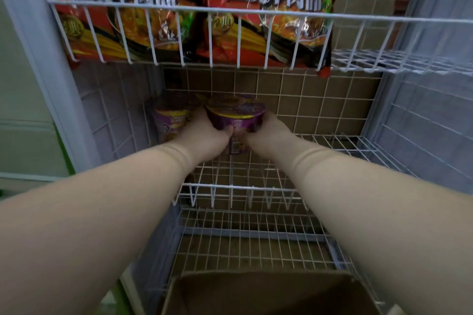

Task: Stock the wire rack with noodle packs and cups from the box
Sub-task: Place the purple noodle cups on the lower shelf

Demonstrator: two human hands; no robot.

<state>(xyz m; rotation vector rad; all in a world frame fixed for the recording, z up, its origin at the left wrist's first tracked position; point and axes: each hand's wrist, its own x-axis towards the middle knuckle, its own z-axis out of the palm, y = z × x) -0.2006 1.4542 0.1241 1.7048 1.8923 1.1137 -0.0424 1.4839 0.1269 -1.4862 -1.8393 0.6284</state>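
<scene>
Both hands' grip, left hand (204,133), right hand (268,133), purple cup (235,120) upright (lid up)

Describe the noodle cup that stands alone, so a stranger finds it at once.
Start at the white wire rack and look below the red noodle packs to the middle shelf. Two purple cups stand there; it is the far-left cup, untouched, while both hands hold the other cup.

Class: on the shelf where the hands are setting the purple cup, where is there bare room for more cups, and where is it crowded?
Free: the wire shelf right of the held cup, out to the right side grid, and the front strip behind the rail. Crowded: the left back corner, where a second cup stands against the left hand; the right hand grips too.
</scene>
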